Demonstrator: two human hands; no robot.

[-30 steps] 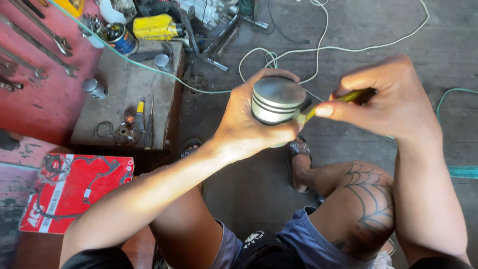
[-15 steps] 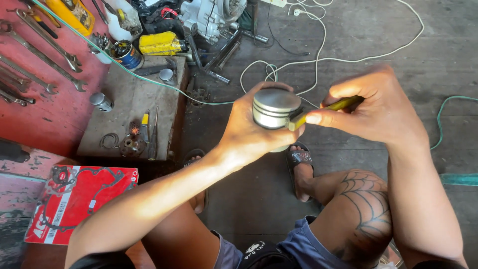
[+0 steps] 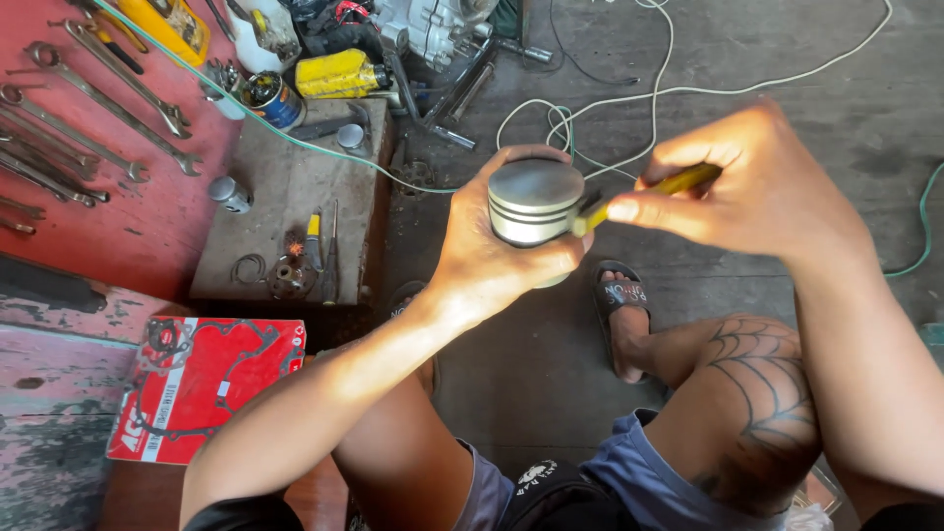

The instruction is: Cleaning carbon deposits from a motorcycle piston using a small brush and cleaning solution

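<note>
- Grey concrete floor [image 3: 787,59]: white cable [image 3: 629,98] looped across it, green cable [image 3: 919,231] at the right edge.
- Red mat [image 3: 147,226]: a row of spanners [image 3: 98,98].
- Flat grey board [image 3: 285,197]: small screwdrivers [image 3: 320,246], metal socket [image 3: 231,194], round tin [image 3: 272,98].
- Red gasket packet [image 3: 206,383] on worn planks [image 3: 49,393].

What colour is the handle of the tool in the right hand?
Yellow. The tool handle shows between the fingers of the right hand in the head view, the only one.
</note>
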